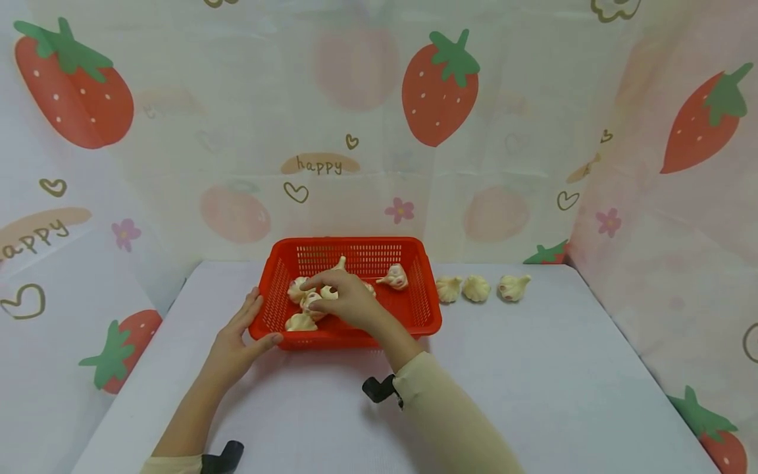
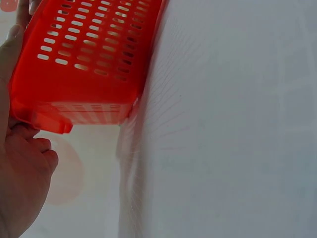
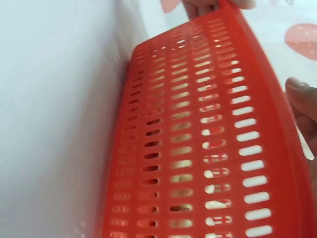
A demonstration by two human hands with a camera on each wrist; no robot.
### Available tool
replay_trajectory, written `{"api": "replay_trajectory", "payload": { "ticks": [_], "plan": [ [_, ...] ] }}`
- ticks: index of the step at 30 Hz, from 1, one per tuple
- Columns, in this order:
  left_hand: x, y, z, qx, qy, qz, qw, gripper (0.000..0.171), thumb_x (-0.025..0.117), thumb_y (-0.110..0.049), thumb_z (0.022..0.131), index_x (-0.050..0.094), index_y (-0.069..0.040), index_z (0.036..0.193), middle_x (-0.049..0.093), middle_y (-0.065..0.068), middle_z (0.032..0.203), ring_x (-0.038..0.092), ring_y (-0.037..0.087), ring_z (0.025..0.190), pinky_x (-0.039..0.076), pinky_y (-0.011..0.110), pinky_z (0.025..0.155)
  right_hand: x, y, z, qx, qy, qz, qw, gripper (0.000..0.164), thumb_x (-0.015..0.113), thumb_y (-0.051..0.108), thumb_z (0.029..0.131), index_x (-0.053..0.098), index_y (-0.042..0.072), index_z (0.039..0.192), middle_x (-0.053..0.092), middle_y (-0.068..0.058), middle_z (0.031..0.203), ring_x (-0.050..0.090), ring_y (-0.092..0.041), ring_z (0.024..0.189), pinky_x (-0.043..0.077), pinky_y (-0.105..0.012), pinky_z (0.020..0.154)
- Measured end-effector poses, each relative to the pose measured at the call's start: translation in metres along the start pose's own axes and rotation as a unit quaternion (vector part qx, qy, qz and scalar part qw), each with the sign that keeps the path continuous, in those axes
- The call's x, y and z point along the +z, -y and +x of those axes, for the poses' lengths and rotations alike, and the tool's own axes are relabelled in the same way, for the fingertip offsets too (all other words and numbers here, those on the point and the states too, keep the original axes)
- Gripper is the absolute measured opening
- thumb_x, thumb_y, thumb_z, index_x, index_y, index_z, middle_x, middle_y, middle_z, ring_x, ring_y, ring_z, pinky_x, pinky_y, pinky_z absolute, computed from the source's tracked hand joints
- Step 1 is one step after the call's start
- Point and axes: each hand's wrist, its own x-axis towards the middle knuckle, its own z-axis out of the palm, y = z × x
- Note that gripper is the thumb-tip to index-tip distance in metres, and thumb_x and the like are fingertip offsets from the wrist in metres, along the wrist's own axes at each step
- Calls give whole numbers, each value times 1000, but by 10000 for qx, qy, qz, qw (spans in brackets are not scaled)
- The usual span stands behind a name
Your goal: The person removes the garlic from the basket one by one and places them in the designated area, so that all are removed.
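A red plastic basket [image 1: 355, 340] with slotted walls stands on the white table and has several garlic bulbs in it. My left hand [image 1: 233, 352] holds its near left corner, thumb on the front rim and fingers along the left side. Over the basket's left half is my right hand [image 1: 349, 299], thumb and forefinger spread apart, their tips right at a garlic bulb [image 1: 310, 301]. Another garlic bulb [image 1: 301, 322] lies nearer the front wall. Apart from these, a garlic bulb [image 1: 395, 277] sits toward the right end. The right hand partly hides the bulbs beneath it.
Outside the basket, to its right, three garlic bulbs lie in a row: one garlic bulb [image 1: 448, 288] close to the basket wall, a second bulb [image 1: 476, 288] and a third bulb [image 1: 513, 288] farther right. A strawberry-print sheet [image 1: 367, 118] hangs behind the table [image 1: 533, 395].
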Motion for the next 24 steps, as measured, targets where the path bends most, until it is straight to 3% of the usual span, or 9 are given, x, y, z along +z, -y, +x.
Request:
{"api": "replay_trajectory", "payload": {
  "ticks": [6,13,18,24],
  "plan": [
    [0,1,0,12,-1,-3,10000,98,74,-58,88,22,-25,164,13,-7,172,14,30,159,31,70,115,8,-4,10,-81,472,124,9988,31,78,22,92,75,19,123,74,8,121,61,-19,122,50,-49,107],
    [0,1,0,10,7,-17,10000,97,74,-57,88,22,-25,164,13,-6,172,15,31,159,32,70,114,14,-8,16,122,1025,-352,9940,29,77,22,93,77,28,121,70,17,120,60,-17,125,48,-40,110],
    [0,2,0,52,4,-40,10000,96,74,-55,89,22,-24,164,13,-7,172,16,32,159,32,72,113,18,-9,20,-103,1412,-579,9882,30,79,20,91,77,24,120,67,16,124,57,-11,124,47,-35,111],
    [-1,1,0,64,24,-79,9999,96,74,-55,89,22,-24,164,13,-7,172,15,31,159,32,71,113,22,-12,22,-152,1708,-552,9836,29,76,17,93,76,20,122,65,14,126,57,-18,125,47,-32,108]
  ]
}}
